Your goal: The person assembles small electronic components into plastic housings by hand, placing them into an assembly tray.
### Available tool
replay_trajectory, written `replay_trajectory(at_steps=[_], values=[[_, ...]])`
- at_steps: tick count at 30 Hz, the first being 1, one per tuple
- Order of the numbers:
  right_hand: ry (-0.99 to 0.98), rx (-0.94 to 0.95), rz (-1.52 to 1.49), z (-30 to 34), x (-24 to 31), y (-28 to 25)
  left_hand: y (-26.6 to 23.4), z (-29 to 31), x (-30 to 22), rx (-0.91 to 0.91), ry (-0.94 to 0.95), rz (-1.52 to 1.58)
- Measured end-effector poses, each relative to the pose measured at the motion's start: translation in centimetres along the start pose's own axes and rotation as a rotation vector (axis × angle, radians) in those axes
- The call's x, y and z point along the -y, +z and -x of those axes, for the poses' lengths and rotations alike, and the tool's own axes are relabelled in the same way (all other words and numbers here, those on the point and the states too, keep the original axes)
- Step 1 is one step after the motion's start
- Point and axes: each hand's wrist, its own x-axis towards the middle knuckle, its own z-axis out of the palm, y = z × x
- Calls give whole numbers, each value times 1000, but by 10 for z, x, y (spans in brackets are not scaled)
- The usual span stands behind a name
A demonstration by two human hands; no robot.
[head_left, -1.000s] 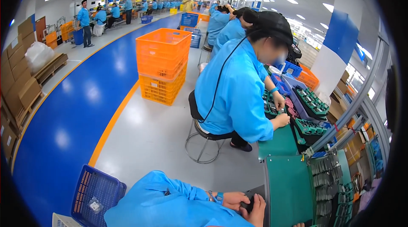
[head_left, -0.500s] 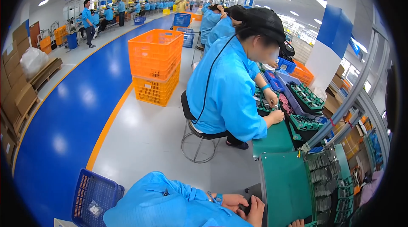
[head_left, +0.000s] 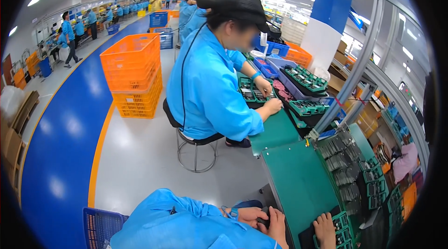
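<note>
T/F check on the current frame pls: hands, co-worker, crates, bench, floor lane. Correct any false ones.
1. The left grip and right grip are on one small dark object. True.
2. The left wrist is bare. False: it wears a blue band.
3. Orange crates are stacked left of the seated co-worker in the picture. True.
4. That co-worker wears a white hat. False: it is a black cap.
5. The bench top beside the grips is green. True.
6. The wide floor lane is red. False: the lane is blue.

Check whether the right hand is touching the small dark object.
Touching. The head view shows the right hand with its fingers against the dark object, no gap between.
</note>
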Motion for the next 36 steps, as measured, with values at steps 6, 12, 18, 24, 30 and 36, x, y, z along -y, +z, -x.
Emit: replay_trajectory(at_steps=[6,12,18,24,30,36], values=[[19,-55,-36,7,11,-9,15,3,-4,25,-69,18],[-10,-88,-102,8,12,-14,-32,-13,8,171,352,-941],[27,-121,-204,7,16,-21,-3,1,-14,140,-94,40],[19,-174,-162,8,6,-22,7,-4,-23,48,-26,-85],[43,-171,-184,11,-4,-22,22,-1,-30,-17,0,-106],[22,-208,-132,10,-4,-29,24,-6,-33,36,-9,-97]])
